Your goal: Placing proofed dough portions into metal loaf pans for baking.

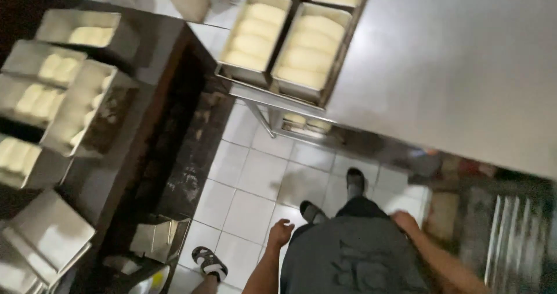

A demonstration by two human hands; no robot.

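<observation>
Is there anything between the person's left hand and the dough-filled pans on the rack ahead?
Nothing visible blocks it. The left hand hangs empty at the person's side, with only bare white floor tiles between it and the loaf pans on the rack edge. The right hand is empty too.

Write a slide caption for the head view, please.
Both empty hands, left hand and right hand, hang above white tiles between dough-filled pans.

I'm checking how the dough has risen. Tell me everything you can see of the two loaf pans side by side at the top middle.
The two loaf pans are long, rectangular and look like grey metal. Each holds a row of pale, rounded dough lumps, risen near the rim. They sit touching side by side on a metal rack, beside a steel table. No hand touches them.
</observation>
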